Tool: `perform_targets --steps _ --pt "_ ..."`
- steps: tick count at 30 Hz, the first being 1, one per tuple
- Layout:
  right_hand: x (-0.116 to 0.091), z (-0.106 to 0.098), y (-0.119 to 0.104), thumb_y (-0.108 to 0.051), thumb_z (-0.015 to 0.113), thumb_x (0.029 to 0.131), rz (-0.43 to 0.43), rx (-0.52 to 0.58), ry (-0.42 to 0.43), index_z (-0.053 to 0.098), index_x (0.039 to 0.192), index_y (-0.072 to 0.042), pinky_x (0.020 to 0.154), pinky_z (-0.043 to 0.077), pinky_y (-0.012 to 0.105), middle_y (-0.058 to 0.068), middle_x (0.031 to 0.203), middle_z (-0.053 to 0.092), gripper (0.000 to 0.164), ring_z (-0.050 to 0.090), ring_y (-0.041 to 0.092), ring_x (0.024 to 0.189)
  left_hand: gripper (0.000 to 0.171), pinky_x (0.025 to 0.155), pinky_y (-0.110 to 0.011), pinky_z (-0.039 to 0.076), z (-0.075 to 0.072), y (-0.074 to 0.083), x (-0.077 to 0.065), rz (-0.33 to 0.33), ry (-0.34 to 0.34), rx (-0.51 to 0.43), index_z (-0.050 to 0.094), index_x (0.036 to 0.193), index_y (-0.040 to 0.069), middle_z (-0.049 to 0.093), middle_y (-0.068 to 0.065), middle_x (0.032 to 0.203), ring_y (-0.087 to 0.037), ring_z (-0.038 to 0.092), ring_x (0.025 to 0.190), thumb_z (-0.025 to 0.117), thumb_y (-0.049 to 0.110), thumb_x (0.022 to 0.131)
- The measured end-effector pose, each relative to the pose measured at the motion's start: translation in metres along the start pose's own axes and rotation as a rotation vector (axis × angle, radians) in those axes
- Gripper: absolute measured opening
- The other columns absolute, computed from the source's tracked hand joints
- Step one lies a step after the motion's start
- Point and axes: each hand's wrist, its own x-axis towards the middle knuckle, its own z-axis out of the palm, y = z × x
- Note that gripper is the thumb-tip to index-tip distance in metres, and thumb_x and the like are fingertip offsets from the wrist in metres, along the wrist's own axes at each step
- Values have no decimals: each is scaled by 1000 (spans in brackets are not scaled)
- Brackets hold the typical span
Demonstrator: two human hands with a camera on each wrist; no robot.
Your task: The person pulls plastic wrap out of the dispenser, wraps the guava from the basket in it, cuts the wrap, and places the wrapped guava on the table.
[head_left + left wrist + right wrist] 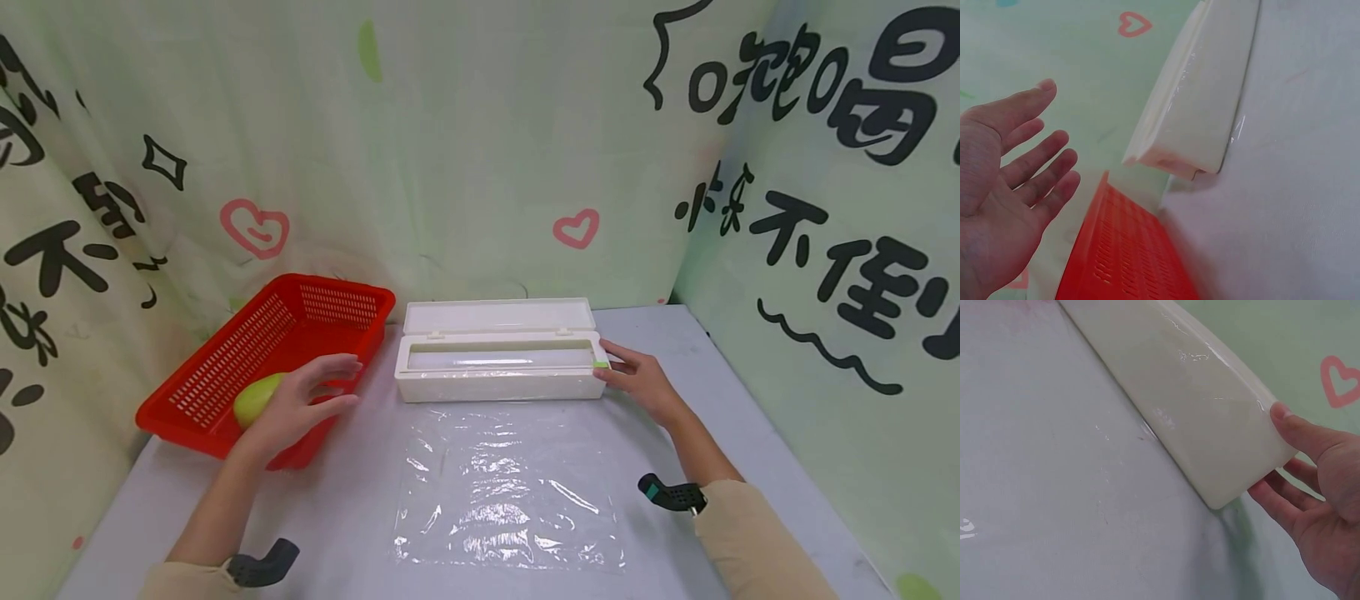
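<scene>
One red basket (330, 310); one green fruit (255, 399) inside it; one white wrap dispenser (498, 385); one clear plastic sheet (510, 492); two hands: left hand (300, 404), right hand (643, 379).

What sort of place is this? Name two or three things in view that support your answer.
Probably a staged tabletop set, not a real kitchen: a grey table enclosed by printed curtains, with only a red basket, cling-film dispenser and film sheet.
</scene>
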Motion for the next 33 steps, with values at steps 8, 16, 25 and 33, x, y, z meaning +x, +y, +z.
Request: perform_targets --steps 8,16,25,33 --pt "1 -1 4 -43 67 89 -11 -9 3 30 152 -21 106 42 53 16 158 27 76 40 38 137 67 88 -20 53 -5 -5 0 -33 10 -8 49 137 17 56 -4 135 -26 55 121 79 34 79" --pt "0 0 3 -42 66 89 -26 -12 4 30 152 -20 106 43 53 14 159 27 75 40 39 137 63 87 -18 53 -10 -8 -2 -46 25 -12 49 137 21 56 -5 135 -29 55 120 77 31 81" --pt "0 0 2 -42 66 90 -37 -10 -3 28 153 -21 106 42 53 13 160 25 76 37 40 140 62 85 -15 52 -17 -11 -4 -39 31 -27 49 138 18 56 -7 135 -34 54 120 75 29 83" --pt "0 0 2 -42 65 90 -36 -13 -7 28 153 -19 105 42 52 14 159 25 76 37 41 139 61 85 -16 52 -21 -12 -5 -60 29 -12 49 138 20 55 -7 136 -29 53 119 74 32 84"
